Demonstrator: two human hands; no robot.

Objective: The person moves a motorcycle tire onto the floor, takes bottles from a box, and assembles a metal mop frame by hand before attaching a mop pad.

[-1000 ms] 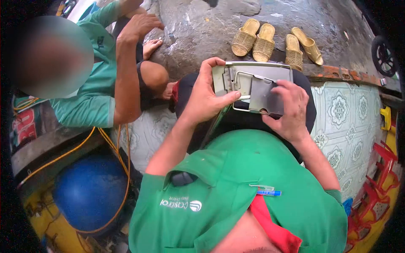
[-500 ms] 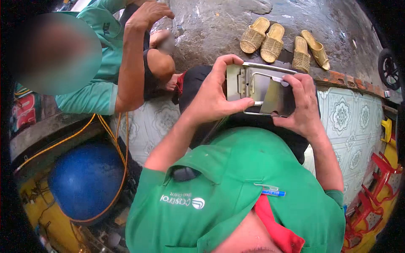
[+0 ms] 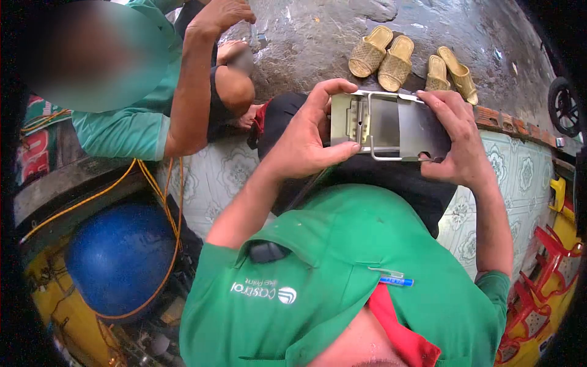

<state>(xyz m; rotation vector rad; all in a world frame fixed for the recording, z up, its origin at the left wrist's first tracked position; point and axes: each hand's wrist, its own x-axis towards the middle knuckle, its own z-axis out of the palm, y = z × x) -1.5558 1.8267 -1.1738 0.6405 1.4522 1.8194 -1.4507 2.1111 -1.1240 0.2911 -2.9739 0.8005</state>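
Note:
A flat metal frame point(image 3: 350, 122) with a hinge-like part and a wire loop is held above my lap. My left hand point(image 3: 312, 131) grips its left end, thumb on the lower edge and fingers at the top. A grey metal plate point(image 3: 419, 129) overlaps the frame's right side. My right hand point(image 3: 458, 137) is closed on the plate's right end, with fingers at the upper edge and thumb near a notch at the lower edge. How the plate and frame join is hard to make out.
Another person point(image 3: 122, 131) in a green shirt sits at the left. Woven slippers point(image 3: 395, 64) lie on wet ground ahead. A blue tank point(image 3: 119, 260) with an orange hose point(image 3: 79, 205) stands at lower left. Red plastic chairs point(image 3: 529, 300) are at the right.
My right hand has moved right with the plate, which now sticks out farther past the frame. The wire loop shows more fully. My left hand has hardly moved.

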